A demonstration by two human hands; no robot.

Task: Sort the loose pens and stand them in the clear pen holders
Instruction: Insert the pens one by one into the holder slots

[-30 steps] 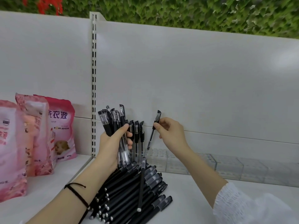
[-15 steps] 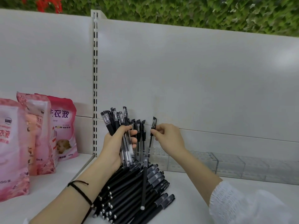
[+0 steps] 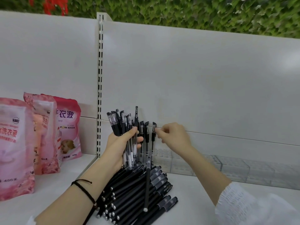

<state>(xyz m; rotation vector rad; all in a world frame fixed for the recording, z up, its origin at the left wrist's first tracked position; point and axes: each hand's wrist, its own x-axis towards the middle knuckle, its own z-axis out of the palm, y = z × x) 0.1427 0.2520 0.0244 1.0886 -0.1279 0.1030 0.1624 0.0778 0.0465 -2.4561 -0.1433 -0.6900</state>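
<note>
My left hand (image 3: pixel 121 146) grips a bundle of clear-barrelled black-capped pens (image 3: pixel 124 127), held upright above the shelf. Just right of it, three such pens stand in the clear pen holder (image 3: pixel 164 159) against the back panel. My right hand (image 3: pixel 173 135) pinches the cap of the rightmost standing pen (image 3: pixel 153 135). A pile of loose black pens (image 3: pixel 138 190) lies on the shelf below my hands, with one pen lying across its top.
More clear pen holders (image 3: pixel 235 169) run in a row along the back panel to the right. Pink pouches (image 3: pixel 40 135) stand on the shelf at the left. A slotted upright (image 3: pixel 100 82) divides the white back panels.
My right hand has lowered the single pen from a tilt in the air to upright in the holder beside the other standing pens. My left hand keeps its bundle.
</note>
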